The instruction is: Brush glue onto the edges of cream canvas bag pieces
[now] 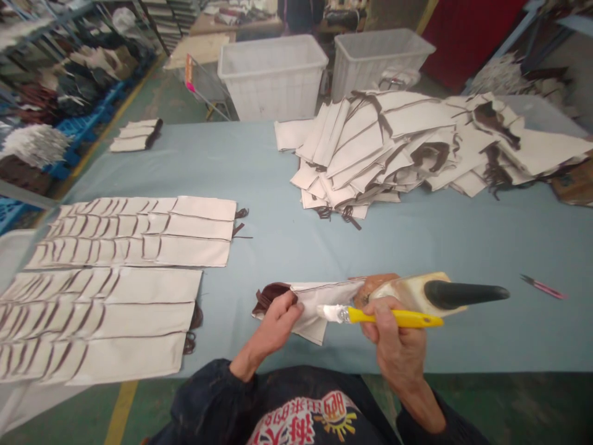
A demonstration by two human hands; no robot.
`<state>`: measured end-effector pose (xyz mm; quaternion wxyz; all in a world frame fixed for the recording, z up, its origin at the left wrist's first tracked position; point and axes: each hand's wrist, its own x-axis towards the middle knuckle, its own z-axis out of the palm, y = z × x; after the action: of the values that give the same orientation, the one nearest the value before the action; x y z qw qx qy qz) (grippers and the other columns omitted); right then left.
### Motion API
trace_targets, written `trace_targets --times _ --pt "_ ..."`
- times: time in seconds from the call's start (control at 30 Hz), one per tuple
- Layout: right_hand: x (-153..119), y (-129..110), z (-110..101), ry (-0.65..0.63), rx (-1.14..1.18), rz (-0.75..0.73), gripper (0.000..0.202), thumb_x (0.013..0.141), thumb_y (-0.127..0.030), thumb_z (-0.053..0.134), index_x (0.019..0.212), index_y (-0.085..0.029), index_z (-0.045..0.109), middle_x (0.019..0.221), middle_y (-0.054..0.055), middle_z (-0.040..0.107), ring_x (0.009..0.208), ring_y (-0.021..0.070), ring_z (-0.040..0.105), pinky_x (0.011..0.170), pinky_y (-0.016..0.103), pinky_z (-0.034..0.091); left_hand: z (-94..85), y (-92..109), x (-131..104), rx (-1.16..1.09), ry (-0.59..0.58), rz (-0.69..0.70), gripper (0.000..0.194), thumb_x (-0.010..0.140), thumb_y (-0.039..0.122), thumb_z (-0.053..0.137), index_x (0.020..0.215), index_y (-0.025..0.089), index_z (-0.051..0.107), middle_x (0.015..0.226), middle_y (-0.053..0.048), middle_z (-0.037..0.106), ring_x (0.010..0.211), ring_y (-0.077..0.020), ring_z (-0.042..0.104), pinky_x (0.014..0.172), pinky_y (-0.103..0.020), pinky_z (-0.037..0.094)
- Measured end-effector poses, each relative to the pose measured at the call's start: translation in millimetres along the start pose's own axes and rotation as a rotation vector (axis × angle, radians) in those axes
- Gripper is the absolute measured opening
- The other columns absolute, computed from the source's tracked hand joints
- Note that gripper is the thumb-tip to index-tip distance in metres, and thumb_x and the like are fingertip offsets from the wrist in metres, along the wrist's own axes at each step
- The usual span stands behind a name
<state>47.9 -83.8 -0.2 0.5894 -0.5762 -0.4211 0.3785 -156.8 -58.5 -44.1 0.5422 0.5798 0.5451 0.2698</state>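
Even, soft overhead light across the pale blue table [287,247], hardly a shadow and no harsh glare. Centre frame reads sharp, while the shelves [55,74] at upper left sit dimmer. Wide-angle bending curves the edges, and corners smear slightly.

Pale blue worktable [259,179]: overlapped rows of cream fabric strips [115,278] at left, loose heap of cream fabric pieces w/ dark trim [417,145] at far right. Small cream fabric stack [134,135] far left corner. Two white plastic bins [273,74] behind table. Pink-handled snips [542,287] at right, near front edge.
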Motion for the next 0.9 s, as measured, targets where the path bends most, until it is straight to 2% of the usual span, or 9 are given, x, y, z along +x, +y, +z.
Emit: trace_targets --times 0.07,0.2,0.3,0.4,0.53,0.63,0.77,0.83,0.9 --pt "8 -1 1 -0.019 0.042 -0.057 0.04 0.102 -0.052 0.061 0.076 -0.021 0.061 0.046 -0.009 0.042 0.036 0.0098 0.04 0.037 0.021 0.033 -12.6 13 7 -0.159 -0.065 -0.104 0.021 0.091 0.038 0.055 0.079 0.021 0.054 0.076 0.003 0.057 0.075 -0.0158 0.053 0.07 -0.027 0.046" --pt "22 -3 2 -0.107 0.01 -0.178 0.039 0.105 -0.05 0.058 0.079 -0.021 0.063 0.05 -0.007 0.048 0.039 0.0095 0.042 0.04 0.021 0.035 -28.2 32 15 -0.36 -0.167 -0.198 0.022 0.083 0.04 0.062 0.081 0.019 0.054 0.07 0.006 0.05 0.062 -0.0103 0.041 0.059 -0.023 0.035" --pt "32 -2 5 -0.228 -0.159 -0.298 0.034 0.107 -0.044 0.054 0.085 -0.021 0.068 0.057 -0.003 0.057 0.046 0.0118 0.051 0.046 0.024 0.042 -27.3 39 14 -0.429 -0.216 -0.244 0.02 0.078 0.036 0.065 0.084 0.018 0.058 0.071 0.006 0.053 0.062 -0.0095 0.042 0.058 -0.022 0.033" --pt "44 -6 14 -0.337 -0.375 -0.49 0.034 0.107 -0.038 0.051 0.084 -0.022 0.071 0.064 0.001 0.068 0.053 0.0145 0.062 0.052 0.026 0.049 -21.2 42 11 -0.518 -0.257 -0.284 0.022 0.073 0.032 0.067 0.087 0.017 0.061 0.076 0.004 0.059 0.065 -0.0096 0.048 0.06 -0.022 0.037" --pt "59 -16 27 -0.36 -0.444 -0.757 0.038 0.11 -0.034 0.046 0.081 -0.023 0.068 0.068 0.002 0.074 0.056 0.0144 0.068 0.057 0.025 0.053 -16.2 39 11 -0.687 -0.245 -0.353 0.024 0.069 0.032 0.07 0.084 0.017 0.06 0.071 0.004 0.059 0.062 -0.0092 0.052 0.059 -0.021 0.039" --pt "61 -22 25 -0.317 -0.447 -0.795 0.035 0.11 -0.032 0.048 0.082 -0.023 0.066 0.066 0.0 0.072 0.054 0.0137 0.067 0.055 0.025 0.052 -17.2 34 14 -0.733 -0.217 -0.399 0.025 0.065 0.034 0.073 0.079 0.017 0.059 0.066 0.005 0.057 0.055 -0.0073 0.048 0.053 -0.02 0.034" --pt "56 -26 7 -0.256 -0.432 -0.74 0.034 0.109 -0.034 0.048 0.08 -0.025 0.064 0.063 -0.001 0.069 0.054 0.0153 0.067 0.056 0.027 0.051 -20.6 33 16 -0.749 -0.193 -0.406 0.032 0.064 0.031 0.073 0.065 0.022 0.043 0.056 0.009 0.045 0.049 -0.0052 0.038 0.048 -0.019 0.027" --pt "54 -27 3 -0.288 -0.428 -0.741 0.035 0.109 -0.034 0.049 0.079 -0.025 0.065 0.063 -0.001 0.069 0.056 0.0155 0.068 0.057 0.027 0.052 -21.8 36 16 -0.756 -0.186 -0.406 0.033 0.064 0.029 0.073 0.065 0.023 0.04 0.057 0.009 0.044 0.051 -0.0055 0.039 0.049 -0.019 0.028" --pt "55 -26 8 -0.352 -0.434 -0.772 0.034 0.109 -0.033 0.05 0.08 -0.025 0.065 0.065 -0.001 0.071 0.056 0.0146 0.068 0.056 0.026 0.052 -22.1 38 17 -0.757 -0.196 -0.412 0.029 0.065 0.028 0.073 0.068 0.022 0.044 0.06 0.008 0.047 0.055 -0.0069 0.044 0.052 -0.019 0.031"
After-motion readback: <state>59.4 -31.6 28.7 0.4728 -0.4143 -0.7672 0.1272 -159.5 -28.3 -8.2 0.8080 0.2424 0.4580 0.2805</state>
